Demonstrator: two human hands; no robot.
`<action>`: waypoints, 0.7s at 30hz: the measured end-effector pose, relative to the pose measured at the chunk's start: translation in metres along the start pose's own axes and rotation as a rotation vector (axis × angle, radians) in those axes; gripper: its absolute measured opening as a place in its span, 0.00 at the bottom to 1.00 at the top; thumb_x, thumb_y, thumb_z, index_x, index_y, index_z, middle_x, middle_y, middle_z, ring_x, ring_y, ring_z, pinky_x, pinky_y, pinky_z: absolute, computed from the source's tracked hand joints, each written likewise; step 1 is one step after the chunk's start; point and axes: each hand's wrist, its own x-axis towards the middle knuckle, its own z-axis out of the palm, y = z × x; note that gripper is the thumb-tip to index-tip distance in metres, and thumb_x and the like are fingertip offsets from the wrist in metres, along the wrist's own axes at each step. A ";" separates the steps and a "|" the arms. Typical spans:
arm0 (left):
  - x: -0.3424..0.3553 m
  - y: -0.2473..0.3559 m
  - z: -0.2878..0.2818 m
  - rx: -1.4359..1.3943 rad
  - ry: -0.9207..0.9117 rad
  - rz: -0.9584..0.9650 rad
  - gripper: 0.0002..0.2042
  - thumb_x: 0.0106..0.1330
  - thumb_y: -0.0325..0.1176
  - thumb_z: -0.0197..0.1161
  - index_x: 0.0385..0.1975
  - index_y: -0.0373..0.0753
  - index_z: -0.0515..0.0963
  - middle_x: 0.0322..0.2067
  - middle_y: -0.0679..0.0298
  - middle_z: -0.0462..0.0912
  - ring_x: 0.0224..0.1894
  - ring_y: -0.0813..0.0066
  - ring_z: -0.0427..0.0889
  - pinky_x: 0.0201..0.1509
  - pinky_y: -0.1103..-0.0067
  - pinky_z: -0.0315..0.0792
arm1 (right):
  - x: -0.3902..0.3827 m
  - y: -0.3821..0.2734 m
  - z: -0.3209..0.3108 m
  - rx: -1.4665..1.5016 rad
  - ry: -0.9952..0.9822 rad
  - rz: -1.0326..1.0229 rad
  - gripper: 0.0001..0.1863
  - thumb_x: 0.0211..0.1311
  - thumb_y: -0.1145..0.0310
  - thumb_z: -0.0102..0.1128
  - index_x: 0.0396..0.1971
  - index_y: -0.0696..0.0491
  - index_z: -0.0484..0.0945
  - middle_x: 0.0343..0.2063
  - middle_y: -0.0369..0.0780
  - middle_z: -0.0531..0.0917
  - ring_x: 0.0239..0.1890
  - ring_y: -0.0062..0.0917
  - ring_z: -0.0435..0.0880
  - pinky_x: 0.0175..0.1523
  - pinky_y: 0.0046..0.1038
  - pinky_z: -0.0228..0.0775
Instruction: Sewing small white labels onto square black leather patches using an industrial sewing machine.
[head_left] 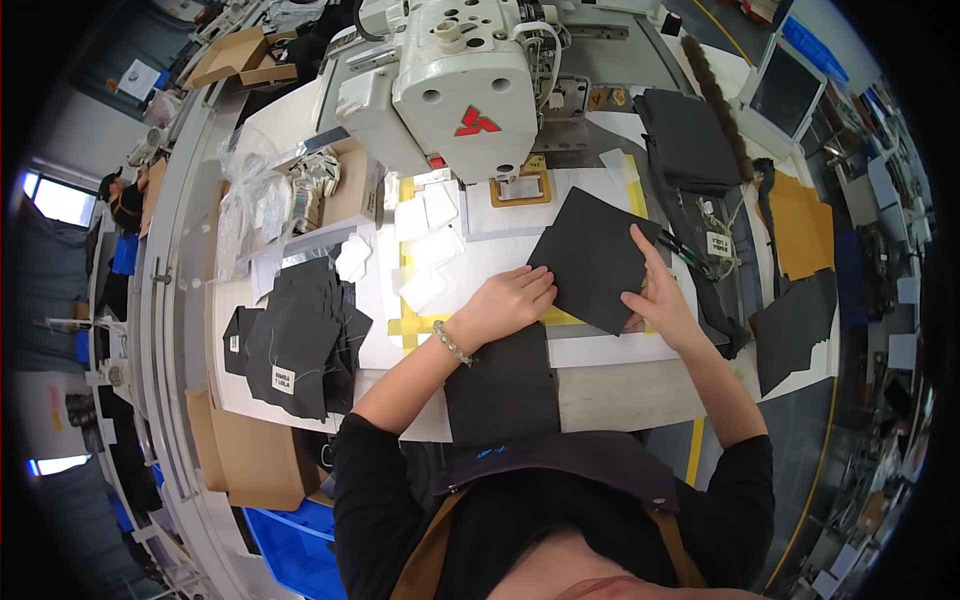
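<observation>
One angular black fabric panel [600,260], right hand [662,300] gripping, left hand [508,302] unclear in grip: seemingly being positioned, needing careful alignment next!

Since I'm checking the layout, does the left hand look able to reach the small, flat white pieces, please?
Probably yes: the white pieces lie just left of the left hand, with nothing visible between, though its fingers seem to touch the flat black panel.

Your right hand [662,300] holding a black fabric panel [592,258] at its right edge, your left hand [510,302] fingertips-down at its left, second black panel [502,388] along the desk [620,392] front, white sewing machine [465,85] beyond, labelled black stack [300,335] leftward.
</observation>
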 end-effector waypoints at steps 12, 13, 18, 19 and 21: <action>0.003 -0.003 -0.005 -0.136 -0.089 -0.068 0.12 0.58 0.27 0.59 0.41 0.37 0.82 0.47 0.60 0.83 0.53 0.67 0.82 0.58 0.74 0.77 | 0.009 -0.001 -0.017 -0.279 -0.021 0.064 0.42 0.57 0.84 0.47 0.73 0.48 0.50 0.31 0.39 0.82 0.22 0.15 0.79 0.32 0.22 0.75; 0.003 -0.004 -0.006 -0.142 -0.101 -0.067 0.13 0.58 0.27 0.59 0.43 0.38 0.81 0.48 0.60 0.83 0.53 0.67 0.82 0.58 0.74 0.77 | 0.010 0.001 -0.017 -0.280 -0.021 0.065 0.42 0.57 0.84 0.47 0.73 0.48 0.50 0.31 0.39 0.82 0.22 0.15 0.79 0.32 0.22 0.75; 0.014 -0.015 -0.009 -0.091 -0.059 -0.080 0.13 0.58 0.26 0.59 0.43 0.39 0.82 0.49 0.60 0.83 0.54 0.66 0.81 0.59 0.74 0.77 | 0.019 0.003 -0.019 -0.263 0.049 0.009 0.43 0.57 0.85 0.46 0.74 0.46 0.49 0.25 0.36 0.77 0.21 0.14 0.78 0.30 0.21 0.75; 0.016 -0.018 -0.010 -0.072 -0.044 -0.087 0.13 0.58 0.26 0.59 0.43 0.39 0.82 0.49 0.60 0.83 0.54 0.66 0.81 0.59 0.74 0.76 | 0.022 0.001 -0.020 -0.262 0.047 0.010 0.43 0.57 0.85 0.46 0.74 0.46 0.49 0.25 0.36 0.77 0.21 0.14 0.78 0.30 0.21 0.75; 0.018 -0.022 -0.009 -0.083 -0.035 -0.101 0.13 0.58 0.26 0.58 0.43 0.39 0.82 0.49 0.60 0.83 0.54 0.66 0.81 0.59 0.74 0.76 | 0.028 -0.001 -0.023 -0.329 0.052 0.028 0.44 0.56 0.88 0.46 0.73 0.47 0.49 0.56 0.41 0.73 0.26 0.10 0.75 0.32 0.18 0.76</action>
